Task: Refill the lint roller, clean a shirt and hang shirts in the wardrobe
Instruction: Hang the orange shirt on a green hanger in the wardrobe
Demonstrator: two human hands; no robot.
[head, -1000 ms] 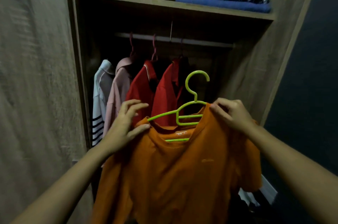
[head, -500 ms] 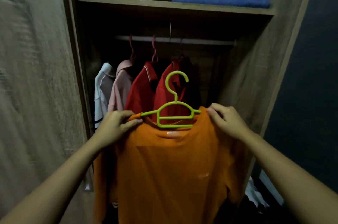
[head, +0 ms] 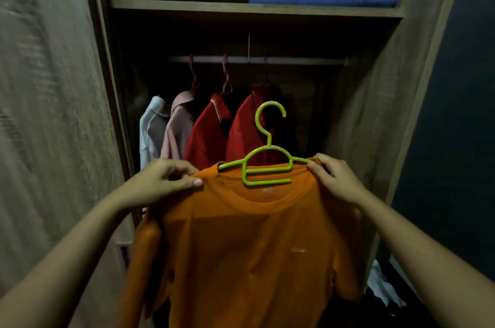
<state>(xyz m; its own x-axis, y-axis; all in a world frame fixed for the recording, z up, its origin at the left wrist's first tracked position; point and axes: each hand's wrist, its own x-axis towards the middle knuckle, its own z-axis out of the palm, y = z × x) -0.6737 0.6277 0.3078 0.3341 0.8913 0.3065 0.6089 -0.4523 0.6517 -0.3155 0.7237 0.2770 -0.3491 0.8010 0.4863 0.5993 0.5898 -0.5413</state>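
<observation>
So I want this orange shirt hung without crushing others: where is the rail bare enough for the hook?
The rail looks bare from the right red shirt to the wardrobe's right wall. The shelf is bare left of the folded blue cloth. Crowded: the rail's left part, where three more shirts hang close.

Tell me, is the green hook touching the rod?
Apart. The head view shows the green hook well below the rod, with dark space between them.
</observation>
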